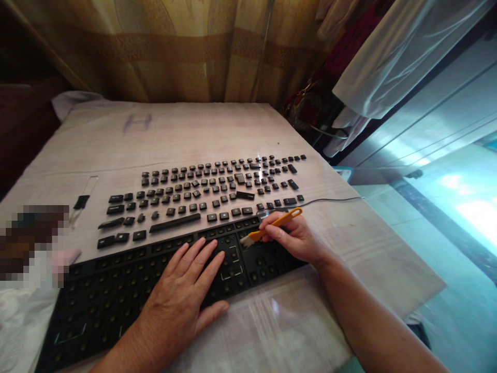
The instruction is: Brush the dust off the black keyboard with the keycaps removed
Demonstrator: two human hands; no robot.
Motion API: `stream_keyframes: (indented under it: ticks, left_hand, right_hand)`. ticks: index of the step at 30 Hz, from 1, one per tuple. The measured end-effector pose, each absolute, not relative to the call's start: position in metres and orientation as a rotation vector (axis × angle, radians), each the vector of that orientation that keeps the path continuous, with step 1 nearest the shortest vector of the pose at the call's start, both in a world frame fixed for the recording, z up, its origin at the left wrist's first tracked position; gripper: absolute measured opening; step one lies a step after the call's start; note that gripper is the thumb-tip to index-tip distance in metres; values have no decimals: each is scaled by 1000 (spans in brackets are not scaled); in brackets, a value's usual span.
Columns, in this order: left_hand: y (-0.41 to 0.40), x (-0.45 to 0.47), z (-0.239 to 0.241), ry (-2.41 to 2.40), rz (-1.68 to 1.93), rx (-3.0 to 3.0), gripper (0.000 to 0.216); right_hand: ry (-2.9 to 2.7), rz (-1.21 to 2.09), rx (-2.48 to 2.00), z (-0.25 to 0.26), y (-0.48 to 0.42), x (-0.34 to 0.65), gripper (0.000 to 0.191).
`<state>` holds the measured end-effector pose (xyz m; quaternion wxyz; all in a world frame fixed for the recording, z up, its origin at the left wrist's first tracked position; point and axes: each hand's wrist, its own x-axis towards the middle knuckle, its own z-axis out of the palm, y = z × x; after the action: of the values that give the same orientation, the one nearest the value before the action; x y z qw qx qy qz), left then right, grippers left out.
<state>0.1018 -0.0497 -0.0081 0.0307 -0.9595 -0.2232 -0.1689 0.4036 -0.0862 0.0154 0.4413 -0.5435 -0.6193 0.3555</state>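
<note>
A black keyboard base [143,280] with its keycaps off lies along the table's near edge. My left hand [186,290] rests on it with fingers spread, holding nothing. In my right hand [291,235] is a small brush with an orange handle [277,223], gripped between thumb and fingers. Its pale bristles [246,241] are at the base, right of my left fingertips. Beyond the base, loose black keycaps [171,191] are laid out in rows, with the long space bar [174,223] in the nearest rows.
A wire puller with a black grip [81,202] lies on the covered table [194,129] at left. The keyboard cable [330,199] runs off to the right. White tissue-like material [23,321] is at lower left. A curtain [174,46] hangs behind; clothes [404,57] hang at right.
</note>
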Motion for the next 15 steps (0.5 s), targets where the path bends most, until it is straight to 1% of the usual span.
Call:
stream_keyframes:
  ticks: [5,9,12,15]
  left_hand:
    - [-50,101,-9,-688,-519,-2965,68]
    - [-50,101,-10,-718,-518,-2984,66]
    - [-50,101,-10,-714,-520,-2983,68]
    - [-49,102,-8,-678,-531,-2963,66]
  right_hand:
    - [-1358,944,-1325,22,-86,404,47]
    - [-1275,898,-1322,24,-86,406,46]
    - [-1359,898,-1346,23,-85,406,46]
    - [-1441,900,-1376,22,-85,404,42]
